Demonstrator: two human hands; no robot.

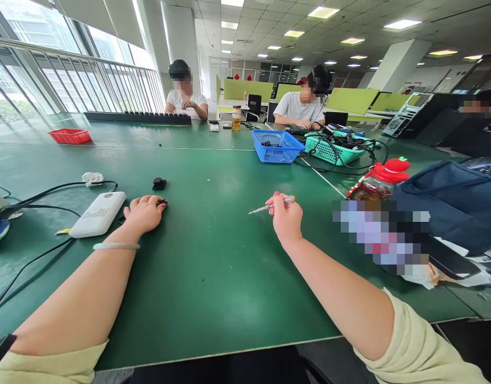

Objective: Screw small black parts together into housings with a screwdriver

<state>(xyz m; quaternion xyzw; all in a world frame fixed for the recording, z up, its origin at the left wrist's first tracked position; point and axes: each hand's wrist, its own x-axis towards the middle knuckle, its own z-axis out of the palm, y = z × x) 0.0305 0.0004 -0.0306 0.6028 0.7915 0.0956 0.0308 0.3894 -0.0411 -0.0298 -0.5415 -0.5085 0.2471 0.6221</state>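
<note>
My right hand (286, 217) is closed round a slim screwdriver (262, 208) with a clear handle, its thin metal shaft pointing left above the green tabletop (213, 277). My left hand (143, 214) rests on the table further left, fingers curled down on a small black part (162, 202). Most of that part is hidden under the fingers, so its kind does not show. Just beyond my left hand lies a small black block (159, 183). A white power bank (99, 214) with a cable plugged in lies to the left of this hand.
A blue basket (278, 149) and a green basket (329, 152) with tangled black cables stand at centre right. A red tray (70, 136) is far left. A red-lidded bottle (383, 178) and dark blue bag (449, 202) crowd the right. Two people sit across the table.
</note>
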